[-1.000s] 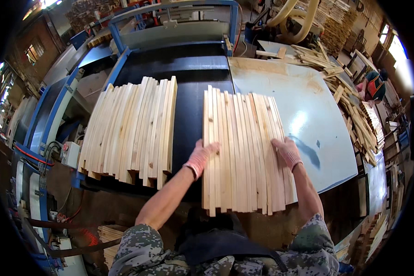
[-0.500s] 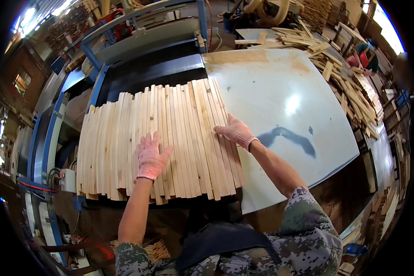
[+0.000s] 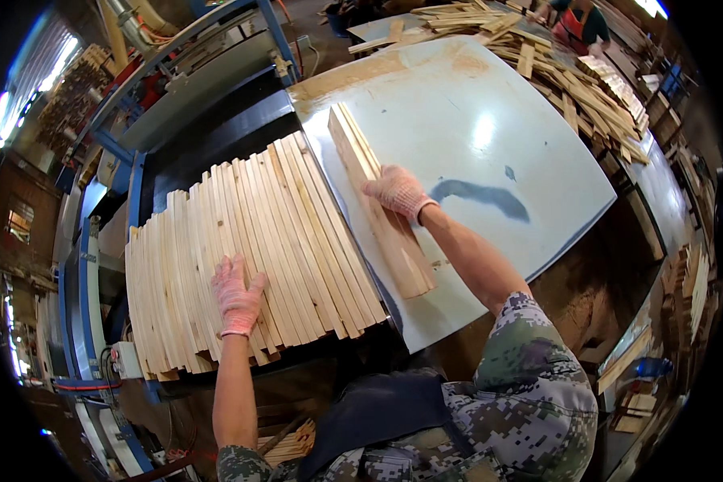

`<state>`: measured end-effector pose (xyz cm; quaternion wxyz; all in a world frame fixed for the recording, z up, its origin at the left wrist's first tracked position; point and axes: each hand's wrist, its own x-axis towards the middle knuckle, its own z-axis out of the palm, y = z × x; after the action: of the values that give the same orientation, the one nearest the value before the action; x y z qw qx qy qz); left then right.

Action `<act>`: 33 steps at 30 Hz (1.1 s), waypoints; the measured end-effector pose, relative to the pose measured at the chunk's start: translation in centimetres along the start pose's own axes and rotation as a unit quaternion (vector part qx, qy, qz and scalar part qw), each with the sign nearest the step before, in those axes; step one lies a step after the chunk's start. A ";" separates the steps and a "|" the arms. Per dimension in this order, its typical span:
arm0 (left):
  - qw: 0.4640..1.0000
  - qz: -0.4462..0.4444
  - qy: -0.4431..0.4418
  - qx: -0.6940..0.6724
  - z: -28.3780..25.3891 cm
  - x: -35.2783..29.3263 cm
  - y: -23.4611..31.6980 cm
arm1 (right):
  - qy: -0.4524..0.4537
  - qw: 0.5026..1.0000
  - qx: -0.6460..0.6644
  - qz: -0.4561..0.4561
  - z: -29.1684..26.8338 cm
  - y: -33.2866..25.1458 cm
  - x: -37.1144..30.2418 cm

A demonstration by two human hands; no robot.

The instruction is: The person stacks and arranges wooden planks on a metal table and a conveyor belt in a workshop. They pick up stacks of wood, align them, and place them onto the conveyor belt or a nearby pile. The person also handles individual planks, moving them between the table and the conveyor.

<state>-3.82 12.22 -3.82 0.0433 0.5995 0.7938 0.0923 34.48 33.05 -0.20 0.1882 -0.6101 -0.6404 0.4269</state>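
A row of pale wooden strips (image 3: 193, 273) lies side by side on the dark bed of a machine. My left hand (image 3: 238, 296), in a pinkish knit glove, rests on top of the row with its fingers apart. To the right, my gloved right hand (image 3: 399, 193) grips a few wooden strips (image 3: 369, 205) bunched together, the broad side of one facing left. This bunch stands apart from the row, over the pale metal table (image 3: 458, 104). My right thumb is on the bunch's left side; the other fingers are mostly hidden behind it.
Loose boards (image 3: 586, 96) are heaped beyond the table's right side, with a person in a red apron (image 3: 572, 28) near them. The blue machine frame (image 3: 132, 193) borders the strips on the left and far side. A grey control box (image 3: 126, 359) is at the near left.
My right hand has taken a few strips off the right end of the row and moved them rightward over the table. My left hand stays on the row. The view has shifted.
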 end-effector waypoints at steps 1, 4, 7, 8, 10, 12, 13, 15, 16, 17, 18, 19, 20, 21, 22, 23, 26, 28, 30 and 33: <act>1.000 0.006 0.007 -0.028 0.0 0.1 -1.2 | 0.014 0.999 -0.042 0.009 -1.1 -0.4 -0.2; 0.990 -0.019 0.069 -0.123 -0.3 -1.1 -4.5 | 0.061 0.987 -0.148 0.020 -2.0 0.3 -1.2; 0.989 -0.070 0.099 -0.089 -2.5 -2.5 -9.3 | 0.090 0.981 -0.172 -0.006 -1.1 2.6 -2.3; 0.986 -0.086 0.122 -0.070 -3.0 -3.7 -12.1 | 0.085 0.986 -0.145 -0.005 -0.7 2.8 -2.3; 0.976 -0.137 0.169 -0.018 -2.9 -5.9 -19.2 | 0.093 0.983 -0.154 -0.049 0.5 3.8 -1.7; 0.959 -0.217 0.184 0.006 -4.9 -7.0 -23.8 | 0.175 0.940 -0.270 -0.111 1.2 0.9 -4.3; 0.946 -0.260 0.194 0.026 -6.1 -7.5 -26.0 | 0.235 0.920 -0.254 -0.183 1.7 1.6 -4.6; 0.915 -0.351 0.187 0.073 -9.1 -9.8 -31.0 | 0.219 0.926 -0.252 -0.175 3.4 -3.0 -7.4; 0.898 -0.392 0.173 0.096 -10.6 -10.7 -33.3 | 0.175 0.948 -0.190 -0.185 4.9 -3.0 -7.0; 0.876 -0.441 0.144 0.130 -12.1 -11.4 -36.4 | 0.129 0.965 -0.127 -0.191 6.3 -1.9 -5.6; 0.865 -0.453 0.152 0.153 -12.6 -12.0 -38.9 | 0.095 0.976 -0.068 -0.185 7.2 -0.8 -4.5; 0.852 -0.464 0.159 0.182 -13.7 -12.8 -41.3 | 0.034 0.984 0.042 -0.168 9.5 0.1 -2.9; 0.842 -0.470 0.165 0.208 -14.4 -12.9 -43.5 | -0.022 0.977 0.151 -0.146 12.0 1.6 -1.0; 0.850 -0.475 0.106 0.204 -16.4 -12.5 -43.6 | -0.062 0.958 0.255 -0.116 12.0 3.0 -0.9; 0.854 -0.476 0.041 0.207 -18.7 -12.8 -43.5 | -0.070 0.979 0.187 -0.049 12.8 -3.4 -5.6; 0.855 -0.445 0.087 0.252 -18.0 -13.6 -45.7 | -0.059 0.963 0.255 -0.069 13.4 -2.8 -5.4; 0.889 -0.388 0.086 0.228 -16.7 -14.3 -46.0 | -0.040 0.972 0.223 -0.067 13.4 -1.2 -4.1; 0.865 -0.438 0.063 0.237 -16.1 -14.8 -46.8 | 0.007 0.959 0.282 -0.031 13.8 -1.1 -3.2; 0.874 -0.458 0.041 0.159 -16.5 -14.3 -47.9 | -0.018 0.962 0.265 -0.065 13.2 1.1 -1.5; 0.897 -0.372 0.230 0.069 -14.7 -17.1 -49.5 | -0.005 0.925 0.377 -0.044 14.8 -0.5 -1.7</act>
<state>-48.39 -18.66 0.03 -0.1507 0.2237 0.9512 0.1497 23.23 26.80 -7.62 0.4194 -0.4631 -0.4591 0.6316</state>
